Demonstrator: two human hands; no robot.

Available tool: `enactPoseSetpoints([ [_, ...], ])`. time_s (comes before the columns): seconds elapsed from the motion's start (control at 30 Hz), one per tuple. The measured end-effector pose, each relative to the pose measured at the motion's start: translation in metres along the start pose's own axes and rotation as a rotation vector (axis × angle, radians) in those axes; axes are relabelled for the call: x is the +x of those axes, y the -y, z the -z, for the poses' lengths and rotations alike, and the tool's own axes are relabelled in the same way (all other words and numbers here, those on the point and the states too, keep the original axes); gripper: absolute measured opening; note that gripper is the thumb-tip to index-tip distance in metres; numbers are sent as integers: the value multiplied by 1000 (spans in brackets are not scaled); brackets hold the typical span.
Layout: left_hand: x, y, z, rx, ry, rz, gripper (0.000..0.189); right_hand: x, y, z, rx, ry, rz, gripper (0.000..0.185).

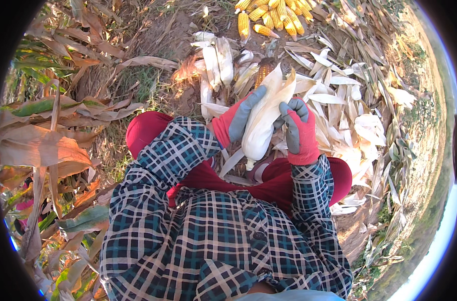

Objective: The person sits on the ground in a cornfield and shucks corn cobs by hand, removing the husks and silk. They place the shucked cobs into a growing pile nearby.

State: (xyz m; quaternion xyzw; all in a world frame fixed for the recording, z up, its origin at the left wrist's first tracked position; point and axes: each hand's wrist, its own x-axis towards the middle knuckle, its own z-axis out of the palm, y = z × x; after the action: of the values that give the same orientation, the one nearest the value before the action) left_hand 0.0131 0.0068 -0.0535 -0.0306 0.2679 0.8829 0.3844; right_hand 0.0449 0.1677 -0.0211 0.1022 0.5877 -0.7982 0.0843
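Note:
Both my hands wear red and grey work gloves. My left hand (pixel 240 117) is closed around an ear of corn in its pale dry husk (pixel 257 131), its stalk end towards me. At the ear's right side, the bent fingers of my right hand (pixel 298 126) pinch the edge of the husk. The husk leaves part at the tip. Just beyond lies a partly bared ear of corn (pixel 264 71) with reddish-yellow kernels. Several ears still in husks (pixel 224 60) lie on the ground ahead of my left hand.
A pile of husked yellow corn cobs (pixel 277 17) lies at the top. Loose dry husks (pixel 337 98) cover the ground on the right. Dry corn plants (pixel 44 146) stand at the left. My bent knees flank the work.

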Motion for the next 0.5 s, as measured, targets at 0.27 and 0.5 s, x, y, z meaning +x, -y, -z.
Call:
enactPoseSetpoints([
  [0.27,10,-4,22,-45,-394,-78,41,0,4,2,-7,-105,270,11],
  [0.5,12,4,32,352,-327,-85,31,-7,11,1,-44,-183,367,9],
])
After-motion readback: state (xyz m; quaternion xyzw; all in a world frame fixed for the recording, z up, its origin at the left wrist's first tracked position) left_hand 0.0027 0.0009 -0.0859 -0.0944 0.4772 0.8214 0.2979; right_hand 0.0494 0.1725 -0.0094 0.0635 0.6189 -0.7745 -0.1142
